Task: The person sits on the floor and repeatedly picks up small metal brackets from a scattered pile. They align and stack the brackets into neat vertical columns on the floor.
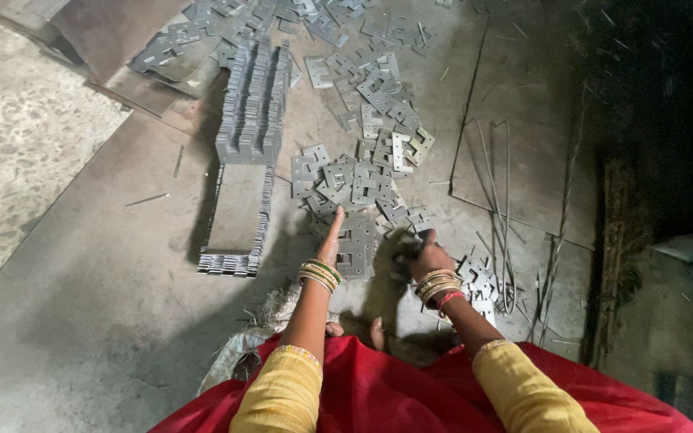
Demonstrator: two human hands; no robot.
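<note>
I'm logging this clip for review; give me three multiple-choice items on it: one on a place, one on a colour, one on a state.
1. Where does the neat stack of plates lie relative to the left hand?
A. ahead and to its left
B. behind the person
C. right of the right hand

2. What colour are the sleeves?
A. blue
B. yellow
C. white

3. How is the right hand?
A. flat and open on the floor
B. raised in the air
C. closed on metal pieces

Answers: 1 A, the stack sits up-left of the hand. 2 B, both forearms show yellow cloth. 3 C, the fingers curl round dark pieces.
</note>
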